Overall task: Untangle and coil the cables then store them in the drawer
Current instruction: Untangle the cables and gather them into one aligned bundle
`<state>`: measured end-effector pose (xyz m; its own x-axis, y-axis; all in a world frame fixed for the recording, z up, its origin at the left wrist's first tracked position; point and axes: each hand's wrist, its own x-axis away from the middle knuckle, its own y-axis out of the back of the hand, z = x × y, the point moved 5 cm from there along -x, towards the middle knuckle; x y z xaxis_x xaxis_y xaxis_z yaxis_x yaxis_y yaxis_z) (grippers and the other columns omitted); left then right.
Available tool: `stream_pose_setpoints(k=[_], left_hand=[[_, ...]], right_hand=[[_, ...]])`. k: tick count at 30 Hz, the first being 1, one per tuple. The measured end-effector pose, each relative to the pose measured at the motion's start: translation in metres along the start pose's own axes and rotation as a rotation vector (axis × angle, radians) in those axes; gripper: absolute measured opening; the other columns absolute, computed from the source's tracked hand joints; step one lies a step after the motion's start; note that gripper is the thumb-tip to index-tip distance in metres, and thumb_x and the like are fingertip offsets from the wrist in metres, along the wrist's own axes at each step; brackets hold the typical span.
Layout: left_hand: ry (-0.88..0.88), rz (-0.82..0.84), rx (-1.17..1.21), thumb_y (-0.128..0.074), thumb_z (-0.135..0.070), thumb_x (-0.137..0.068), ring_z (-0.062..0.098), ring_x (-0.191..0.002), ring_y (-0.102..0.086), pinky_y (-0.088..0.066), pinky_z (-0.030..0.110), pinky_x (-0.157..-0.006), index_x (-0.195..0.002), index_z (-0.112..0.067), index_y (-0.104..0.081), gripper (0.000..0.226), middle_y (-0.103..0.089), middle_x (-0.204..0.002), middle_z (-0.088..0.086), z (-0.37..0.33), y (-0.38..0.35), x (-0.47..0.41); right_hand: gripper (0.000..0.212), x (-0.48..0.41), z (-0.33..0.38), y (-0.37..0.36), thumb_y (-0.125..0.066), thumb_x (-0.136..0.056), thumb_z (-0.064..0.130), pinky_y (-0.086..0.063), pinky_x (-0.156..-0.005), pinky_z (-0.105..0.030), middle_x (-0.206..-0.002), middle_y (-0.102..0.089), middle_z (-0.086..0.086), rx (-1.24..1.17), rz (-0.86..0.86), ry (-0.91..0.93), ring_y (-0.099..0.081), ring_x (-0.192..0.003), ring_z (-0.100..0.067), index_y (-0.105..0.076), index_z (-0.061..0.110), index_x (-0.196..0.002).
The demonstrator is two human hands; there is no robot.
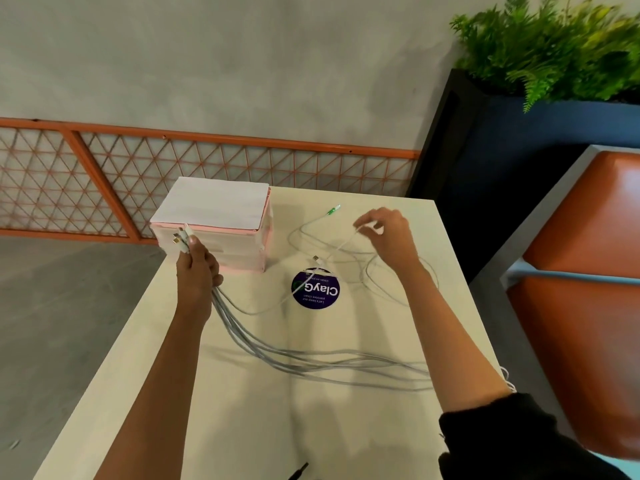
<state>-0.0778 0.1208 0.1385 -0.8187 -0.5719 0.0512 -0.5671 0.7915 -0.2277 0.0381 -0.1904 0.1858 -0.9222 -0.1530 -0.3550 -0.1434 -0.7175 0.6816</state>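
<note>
The grey cables (311, 362) run as a loose sheaf from the left hand (197, 271) across the table (242, 427) and pass under the right forearm. Their plug ends (181, 237) stick up above the left fist. A thin white cable (341, 245) slants down from the right hand (388, 233), over a tangle of pale loops (381, 271) lying beneath and beside that hand. To free it cleanly, I judge the right hand should draw the strand up slowly and follow it through the loops rather than tug, with the left holding the sheaf steady. The left hand is closed round the grey sheaf. The right pinches the white cable at its fingertips, the other fingers loosely curled. The drawer unit (214, 209) stands just beyond the left hand.
</note>
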Motion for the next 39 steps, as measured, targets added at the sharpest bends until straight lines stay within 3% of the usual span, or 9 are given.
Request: stream_pose_setpoints(k=[5, 10, 15, 19, 25, 30, 36, 38, 39], left_hand=[[0.032, 0.026, 0.13, -0.033, -0.037, -0.104, 0.011, -0.05, -0.012, -0.014, 0.018, -0.042, -0.068, -0.021, -0.031, 0.039, -0.027, -0.048, -0.014, -0.007, -0.009, 0.001], [0.063, 0.143, 0.263, -0.033, -0.037, -0.104, 0.009, -0.048, -0.012, -0.013, 0.018, -0.041, -0.068, -0.02, -0.035, 0.039, -0.027, -0.048, -0.012, -0.014, -0.03, 0.006], [0.071, 0.176, 0.348, -0.031, -0.039, -0.103, 0.003, -0.041, -0.016, -0.014, 0.016, -0.039, -0.069, -0.019, -0.036, 0.04, -0.026, -0.047, -0.012, -0.02, -0.038, 0.004], [0.066, 0.091, 0.372, -0.031, -0.042, -0.102, 0.003, -0.04, -0.021, -0.015, 0.017, -0.039, -0.069, -0.02, -0.038, 0.041, -0.026, -0.047, -0.012, -0.034, -0.024, -0.008], [0.064, -0.017, 0.35, -0.032, -0.044, -0.102, 0.007, -0.042, -0.023, -0.019, 0.019, -0.041, -0.068, -0.021, -0.037, 0.041, -0.027, -0.048, -0.01, -0.035, -0.007, -0.016], [0.058, -0.061, 0.38, -0.032, -0.045, -0.102, 0.005, -0.04, -0.022, -0.018, 0.016, -0.038, -0.067, -0.021, -0.035, 0.042, -0.026, -0.046, -0.011, -0.029, 0.007, -0.022], [0.082, -0.078, 0.33, -0.033, -0.046, -0.101, 0.005, -0.038, -0.022, -0.017, 0.015, -0.037, -0.066, -0.021, -0.034, 0.043, -0.027, -0.045, -0.012, -0.019, 0.008, -0.02], [0.099, -0.069, 0.325, -0.033, -0.046, -0.101, 0.005, -0.038, -0.022, -0.017, 0.014, -0.037, -0.066, -0.021, -0.035, 0.043, -0.027, -0.046, -0.012, -0.013, 0.004, -0.018], [0.104, -0.066, 0.321, -0.034, -0.046, -0.101, 0.005, -0.038, -0.022, -0.017, 0.014, -0.037, -0.066, -0.021, -0.035, 0.043, -0.027, -0.046, -0.012, -0.011, 0.003, -0.017]], right_hand=[[0.035, 0.041, -0.017, -0.057, -0.045, -0.091, 0.014, -0.018, -0.108, -0.048, -0.134, -0.049, -0.011, 0.675, 0.67, -0.323, -0.027, -0.134, -0.033, -0.054, 0.014, -0.125], [0.064, 0.08, 0.066, -0.118, -0.061, -0.083, 0.057, -0.034, -0.111, -0.03, -0.141, -0.049, 0.009, -0.253, 0.883, -0.085, -0.043, -0.131, -0.008, -0.044, 0.029, -0.138], [0.027, 0.114, 0.119, -0.15, -0.053, -0.094, 0.041, -0.048, -0.092, -0.034, -0.092, -0.073, -0.003, -0.435, 0.823, 0.013, -0.067, -0.091, -0.013, -0.055, 0.015, -0.102], [0.038, 0.139, 0.086, -0.159, -0.044, -0.097, 0.048, -0.047, -0.064, -0.025, -0.063, -0.056, 0.004, -0.448, 0.844, -0.095, -0.059, -0.055, -0.016, -0.051, 0.021, -0.071], [0.049, 0.169, 0.012, -0.15, -0.032, -0.092, 0.064, -0.033, -0.059, -0.026, -0.06, -0.042, 0.006, -0.131, 0.848, -0.132, -0.04, -0.056, -0.01, -0.036, 0.024, -0.065], [0.062, 0.169, -0.024, -0.133, -0.024, -0.085, 0.076, -0.043, -0.069, -0.031, -0.062, -0.052, 0.003, 0.005, 0.823, -0.195, -0.05, -0.061, -0.013, -0.046, 0.021, -0.064], [0.043, 0.159, -0.075, -0.111, -0.044, -0.099, 0.038, -0.036, -0.071, -0.022, -0.07, -0.056, 0.003, 0.008, 0.66, -0.358, -0.052, -0.067, -0.014, -0.058, 0.017, -0.064], [0.006, 0.148, -0.086, -0.108, -0.061, -0.091, 0.012, -0.038, -0.074, -0.018, -0.094, -0.048, -0.005, 0.047, 0.472, -0.378, -0.048, -0.072, -0.015, -0.06, 0.007, -0.088], [0.021, 0.143, -0.093, -0.106, -0.065, -0.086, 0.005, -0.042, -0.077, -0.02, -0.109, -0.043, -0.011, 0.096, 0.363, -0.43, -0.053, -0.079, -0.02, -0.055, 0.001, -0.104]])
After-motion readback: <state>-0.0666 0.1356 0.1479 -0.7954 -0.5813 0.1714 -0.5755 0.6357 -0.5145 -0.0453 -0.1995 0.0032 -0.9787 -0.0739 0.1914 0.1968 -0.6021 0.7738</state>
